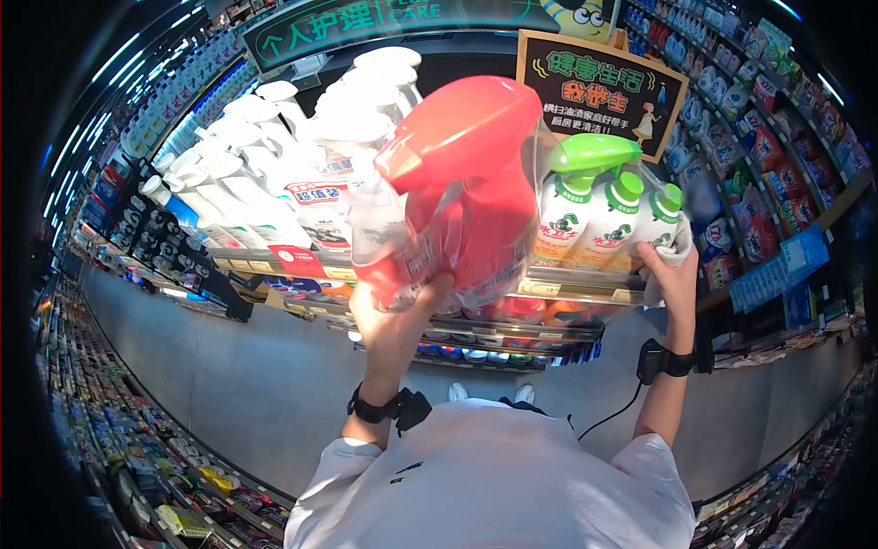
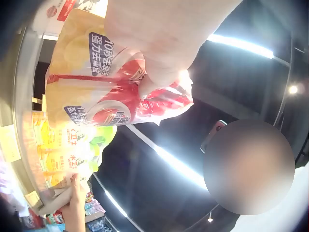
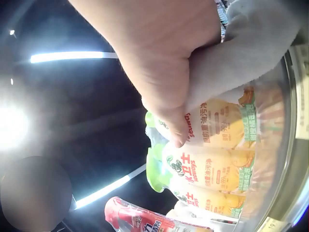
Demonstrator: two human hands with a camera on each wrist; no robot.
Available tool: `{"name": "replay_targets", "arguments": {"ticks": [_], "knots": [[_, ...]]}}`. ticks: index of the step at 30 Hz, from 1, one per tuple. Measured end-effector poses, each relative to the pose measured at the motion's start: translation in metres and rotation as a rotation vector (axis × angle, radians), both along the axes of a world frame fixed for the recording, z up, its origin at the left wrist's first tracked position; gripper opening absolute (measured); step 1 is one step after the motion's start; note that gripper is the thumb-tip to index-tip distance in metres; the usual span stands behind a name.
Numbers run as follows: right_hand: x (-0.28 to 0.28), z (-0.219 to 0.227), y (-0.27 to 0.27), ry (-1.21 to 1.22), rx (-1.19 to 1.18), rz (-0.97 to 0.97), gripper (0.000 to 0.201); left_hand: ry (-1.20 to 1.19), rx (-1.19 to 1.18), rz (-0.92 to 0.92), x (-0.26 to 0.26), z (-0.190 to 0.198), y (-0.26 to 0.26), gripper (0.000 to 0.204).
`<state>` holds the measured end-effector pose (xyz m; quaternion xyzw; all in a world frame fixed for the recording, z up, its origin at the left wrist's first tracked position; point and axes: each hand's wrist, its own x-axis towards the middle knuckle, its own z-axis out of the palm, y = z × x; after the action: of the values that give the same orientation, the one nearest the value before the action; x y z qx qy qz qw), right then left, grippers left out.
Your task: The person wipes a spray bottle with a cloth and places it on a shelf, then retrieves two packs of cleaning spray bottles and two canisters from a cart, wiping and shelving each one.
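Holding up a red wrapped bottle pack [image 1: 471,183] just past twelve o'clock in the head view, gripped low in the curled left hand [image 1: 401,309]. At three o'clock, bunching a pale cloth [image 3: 236,67] in the part-closed right hand [image 1: 673,277], against the end of the green-capped bottles [image 1: 607,220] on the shelf [image 1: 574,285]. Seemingly wiping, with the pack held clear; likely to call next for steadying it and drawing the cloth along without toppling bottles.

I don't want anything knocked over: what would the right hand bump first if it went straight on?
Probably the end green-capped bottle: the thumb of the right hand overlaps its front. They look touching or nearly so; I can't tell which.
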<state>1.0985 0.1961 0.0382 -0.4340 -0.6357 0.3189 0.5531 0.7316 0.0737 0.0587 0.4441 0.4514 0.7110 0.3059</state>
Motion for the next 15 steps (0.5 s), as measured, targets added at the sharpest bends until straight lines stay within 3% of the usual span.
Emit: {"name": "replay_targets", "arguments": {"ticks": [2,10,13,14,15], "knots": [[0.019,-0.003,0.004,0.01,0.028,-0.014,0.048,-0.03,-0.051,0.026,0.011,0.005,0.008,0.053],[0.06,-0.004,0.005,0.015,-0.013,-0.026,0.048,0.22,0.028,0.067,0.036,0.003,0.058,0.044],[0.064,-0.002,0.006,0.022,-0.032,-0.02,0.048,0.214,-0.061,0.043,0.036,-0.005,0.074,0.037],[0.064,-0.002,0.007,0.027,-0.019,-0.016,0.048,0.182,0.107,-0.032,0.032,-0.014,0.081,0.033],[0.064,-0.003,0.008,0.03,-0.006,-0.014,0.048,0.182,0.086,-0.071,0.033,-0.01,0.084,0.032]]}}
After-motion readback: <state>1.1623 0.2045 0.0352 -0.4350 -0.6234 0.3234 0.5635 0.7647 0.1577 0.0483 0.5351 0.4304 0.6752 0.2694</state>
